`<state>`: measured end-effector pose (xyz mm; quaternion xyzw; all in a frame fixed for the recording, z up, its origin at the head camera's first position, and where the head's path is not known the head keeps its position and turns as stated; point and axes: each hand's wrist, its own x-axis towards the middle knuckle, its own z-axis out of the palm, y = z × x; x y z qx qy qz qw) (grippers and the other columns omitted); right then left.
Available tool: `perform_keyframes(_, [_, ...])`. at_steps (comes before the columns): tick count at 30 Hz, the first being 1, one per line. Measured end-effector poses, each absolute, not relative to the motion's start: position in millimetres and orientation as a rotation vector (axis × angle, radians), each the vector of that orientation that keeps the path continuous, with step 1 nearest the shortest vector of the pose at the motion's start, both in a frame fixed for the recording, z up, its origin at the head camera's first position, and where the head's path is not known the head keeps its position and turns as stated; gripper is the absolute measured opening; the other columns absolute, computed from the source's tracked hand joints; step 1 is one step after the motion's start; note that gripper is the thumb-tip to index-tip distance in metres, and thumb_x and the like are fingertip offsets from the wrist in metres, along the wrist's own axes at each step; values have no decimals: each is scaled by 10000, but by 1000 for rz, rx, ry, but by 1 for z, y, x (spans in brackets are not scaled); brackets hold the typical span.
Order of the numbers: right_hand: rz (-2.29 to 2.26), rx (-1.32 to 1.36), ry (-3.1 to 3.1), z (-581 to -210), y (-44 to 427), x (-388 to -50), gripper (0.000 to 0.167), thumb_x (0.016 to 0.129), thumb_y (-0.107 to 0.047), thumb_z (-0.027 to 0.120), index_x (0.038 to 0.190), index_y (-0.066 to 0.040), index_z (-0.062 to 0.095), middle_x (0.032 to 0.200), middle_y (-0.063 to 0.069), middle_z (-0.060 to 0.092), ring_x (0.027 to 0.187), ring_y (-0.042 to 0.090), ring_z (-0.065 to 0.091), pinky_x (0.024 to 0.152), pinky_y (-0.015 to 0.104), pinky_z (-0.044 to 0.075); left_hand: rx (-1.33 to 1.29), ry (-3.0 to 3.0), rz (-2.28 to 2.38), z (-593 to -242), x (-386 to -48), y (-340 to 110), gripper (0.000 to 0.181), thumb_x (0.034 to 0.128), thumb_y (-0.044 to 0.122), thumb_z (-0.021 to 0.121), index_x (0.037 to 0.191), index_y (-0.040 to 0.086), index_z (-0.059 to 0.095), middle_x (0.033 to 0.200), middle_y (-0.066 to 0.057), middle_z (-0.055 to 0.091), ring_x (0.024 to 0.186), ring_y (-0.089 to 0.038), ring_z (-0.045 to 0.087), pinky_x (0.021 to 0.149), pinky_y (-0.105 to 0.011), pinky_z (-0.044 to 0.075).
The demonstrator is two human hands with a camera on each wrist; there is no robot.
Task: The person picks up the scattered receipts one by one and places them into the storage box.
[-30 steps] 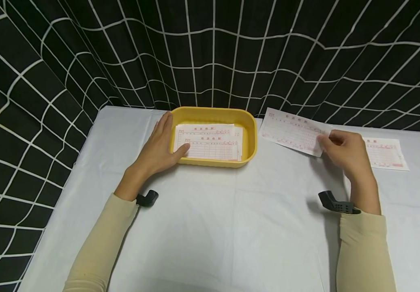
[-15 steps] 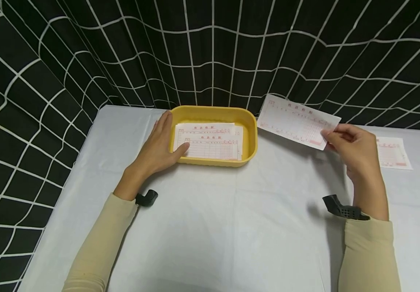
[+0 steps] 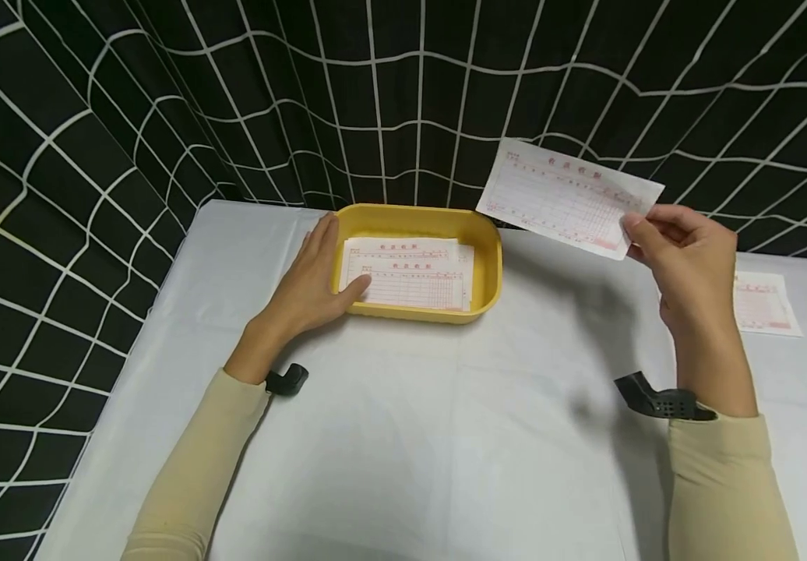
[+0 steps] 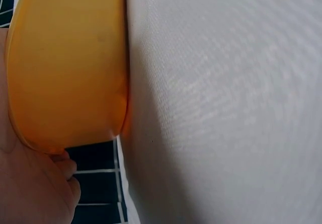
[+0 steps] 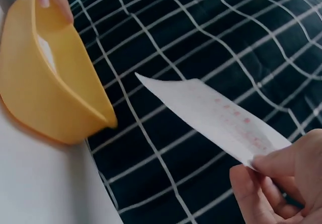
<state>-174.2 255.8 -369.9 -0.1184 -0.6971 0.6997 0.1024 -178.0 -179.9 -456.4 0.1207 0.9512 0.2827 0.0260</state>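
Observation:
A yellow plastic basket [image 3: 414, 314] stands at the table's back, and printed receipt slips [image 3: 403, 288] overlap inside it. My left hand [image 3: 303, 282] holds the basket's left end, its fingers along the side and its thumb over the front rim. In the left wrist view that hand [image 4: 30, 183] lies against the outer wall of the basket [image 4: 70, 68]. To the right, my right hand [image 3: 694, 261] pinches one receipt slip [image 3: 572, 195] at its lower right corner, in the air above the table. The right wrist view has this slip [image 5: 221, 118] slightly bent between thumb and fingers.
Another receipt slip [image 3: 766, 304] lies on the table at the right, partly hidden behind my right hand. A white cloth [image 3: 445, 436] covers the table. Dark netted-pattern fabric [image 3: 417, 101] hangs along the back and left edges.
My right hand has raised the slip off the table, up and away from the other slip, and its far end now stands nearer the basket. The left hand stays on the basket.

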Motion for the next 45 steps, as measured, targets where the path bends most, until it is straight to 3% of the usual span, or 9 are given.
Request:
perform_keyframes(7, [1902,-237,-2331,-369,234,-181,101,888,-82,832,936,-160,789,747,-155,756,673,1,699,642,143,600,372,2943,877,-455,-180,-179,1029,979,534,594,1709,67,39,1809,-88,30,1689,-261,46,1382,-434,76])
perform_keyframes(10, [1816,-190,-2500,-374,220,-185,113,922,-137,812,1023,-106,771,748,-209,739,695,-24,699,670,148,610,367,2945,867,-454,-180,-180,1026,983,531,590,1709,65,35,1809,-90,29,1689,-270,45,1382,-432,74])
perform_keyframes(13, [1753,-127,-2630,-379,203,-187,241,958,-162,776,1135,-2,741,777,-219,725,741,-30,706,706,156,619,367,2945,861,-454,-179,-181,1024,985,525,589,1706,54,34,1809,-96,30,1689,-269,40,1383,-426,68])
perform_keyframes(16, [1714,-89,-2693,-383,187,-190,297,970,-152,758,1181,55,727,812,-176,710,750,-14,693,712,155,617,376,2946,861,-455,-179,-183,1022,987,519,589,1704,43,37,1808,-105,36,1689,-262,44,1383,-422,63])
perform_keyframes(21, [1644,-33,-2747,-389,159,-195,262,966,-140,752,1137,58,739,852,-48,703,714,8,668,680,156,610,379,2953,850,-454,-179,-183,1032,982,525,596,1704,45,37,1806,-108,41,1688,-270,57,1383,-431,63])
perform_keyframes(28, [1273,85,-2758,-397,136,-193,133,891,-109,738,925,10,787,814,158,742,639,102,569,523,142,430,407,2949,859,-456,-181,-179,1021,987,519,585,1705,44,36,1805,-122,50,1689,-257,46,1383,-428,63])
perform_keyframes(34, [1186,139,-2727,-401,123,-193,139,901,-101,763,929,33,787,848,202,758,703,208,636,562,117,431,417,2958,849,-456,-180,-178,1023,992,526,577,1703,42,24,1802,-137,54,1690,-253,41,1383,-423,62])
perform_keyframes(45, [1089,190,-2810,-408,105,-199,249,938,-139,727,1068,69,774,941,212,779,850,314,733,746,388,594,419,2957,847,-456,-179,-179,1025,992,525,578,1701,33,25,1805,-129,42,1690,-257,29,1383,-418,53])
